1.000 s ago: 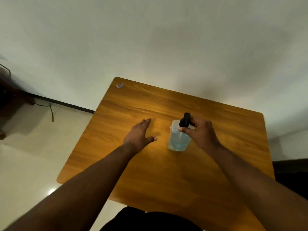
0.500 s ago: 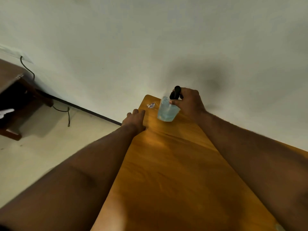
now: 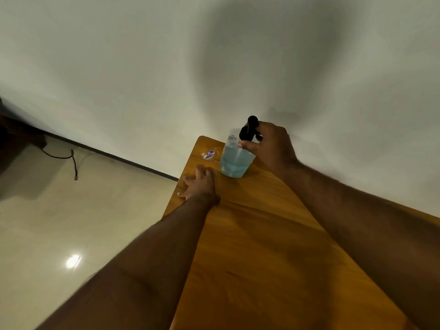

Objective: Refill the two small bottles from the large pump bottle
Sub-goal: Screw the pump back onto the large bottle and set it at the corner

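Tabletop [image 3: 273, 246] bare near side; pump bottle [image 3: 234, 160], left hand [image 3: 198, 184] crowd far corner by wall [image 3: 166, 67].

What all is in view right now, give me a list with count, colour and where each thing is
pump bottle: one, clear with pale blue liquid and a black pump, near the table's far corner
sticker: one, blue and white, on the table left of the bottle
table: one, orange-brown wood, against the wall
cable: one, dark, on the pale floor at left
small bottles: none visible
right hand: one, gripping the bottle's top by the pump
left hand: one, flat on the table near its left edge, empty
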The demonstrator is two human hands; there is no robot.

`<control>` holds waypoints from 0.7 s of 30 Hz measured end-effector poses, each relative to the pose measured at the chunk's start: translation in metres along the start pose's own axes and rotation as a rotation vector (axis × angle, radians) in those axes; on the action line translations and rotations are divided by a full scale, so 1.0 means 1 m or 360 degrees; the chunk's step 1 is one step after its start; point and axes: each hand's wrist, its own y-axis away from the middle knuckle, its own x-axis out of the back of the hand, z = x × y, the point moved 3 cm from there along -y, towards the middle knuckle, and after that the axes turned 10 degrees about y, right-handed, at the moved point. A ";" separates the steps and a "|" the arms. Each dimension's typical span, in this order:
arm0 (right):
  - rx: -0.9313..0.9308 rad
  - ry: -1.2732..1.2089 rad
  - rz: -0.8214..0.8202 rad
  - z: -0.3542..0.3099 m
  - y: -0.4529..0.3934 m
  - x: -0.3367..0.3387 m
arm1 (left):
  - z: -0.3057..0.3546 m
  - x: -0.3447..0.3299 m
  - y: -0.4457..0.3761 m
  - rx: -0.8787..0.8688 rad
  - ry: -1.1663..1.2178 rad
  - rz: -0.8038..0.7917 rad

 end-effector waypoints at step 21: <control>-0.0648 0.0245 -0.0459 0.204 0.283 0.068 | 0.129 -0.196 0.176 -0.0592 -0.0279 -0.0386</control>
